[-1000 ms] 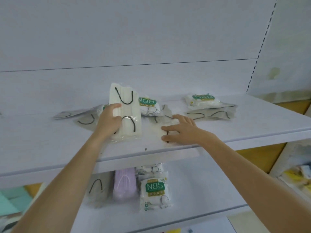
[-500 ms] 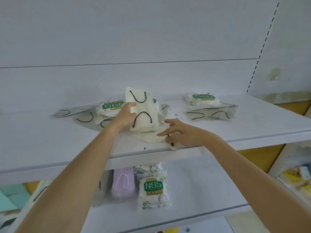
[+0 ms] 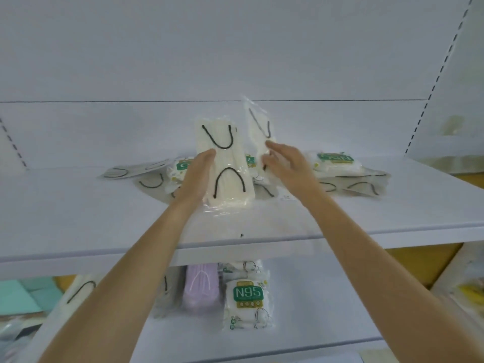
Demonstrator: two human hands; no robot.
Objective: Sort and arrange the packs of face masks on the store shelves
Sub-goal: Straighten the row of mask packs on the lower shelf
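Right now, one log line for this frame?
left hand: holds white pack | right hand: holds second pack | both upright over shelf

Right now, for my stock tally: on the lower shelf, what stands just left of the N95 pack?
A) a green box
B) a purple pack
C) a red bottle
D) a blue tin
B: a purple pack stands beside the N95 pack, on its left, on the lower shelf.

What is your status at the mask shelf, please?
Left hand grips upright cream mask pack with black ear loops. Right hand pinches second cream pack in clear wrap, raised beside it. Green-labelled N95 packs lie scattered behind on white shelf.
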